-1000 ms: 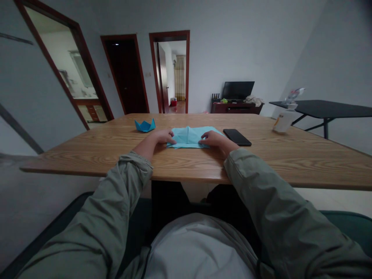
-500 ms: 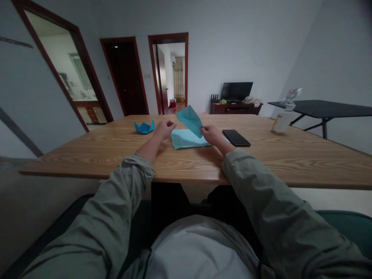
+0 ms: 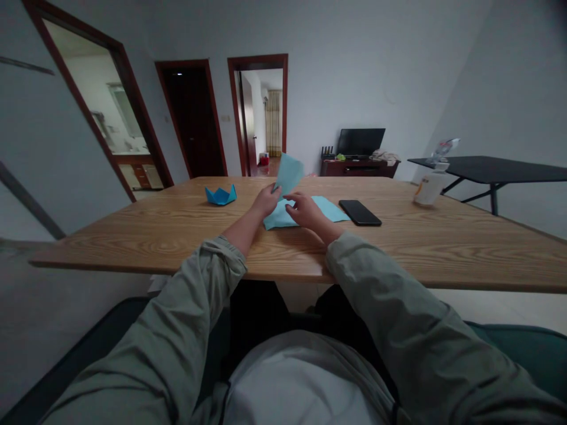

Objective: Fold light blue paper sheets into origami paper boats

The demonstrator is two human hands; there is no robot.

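Observation:
A folded piece of light blue paper (image 3: 290, 171) is held up above the table, tilted. My left hand (image 3: 266, 200) is closed on its lower left edge, thumb and fingers pinching it. My right hand (image 3: 305, 211) is just below the paper's lower end, fingers bent and apart, with the index finger pointing toward it; whether it touches the paper I cannot tell. Beneath both hands a light blue sheet (image 3: 328, 209) lies on the table, partly hidden by the right hand. A darker blue folded-paper boat-like shape (image 3: 221, 195) with pointed corners stands left of my left hand.
On the wooden table (image 3: 146, 239), a black phone (image 3: 359, 212) lies right of the sheet. Farther right stands a white pump bottle (image 3: 429, 188) with a clear top. A black table (image 3: 500, 169) is beyond at the right. A television (image 3: 361, 141) stands on a cabinet by the wall.
The folded paper has passed from my right hand to my left and is now turned more upright. My right hand has let go and moved left, below it.

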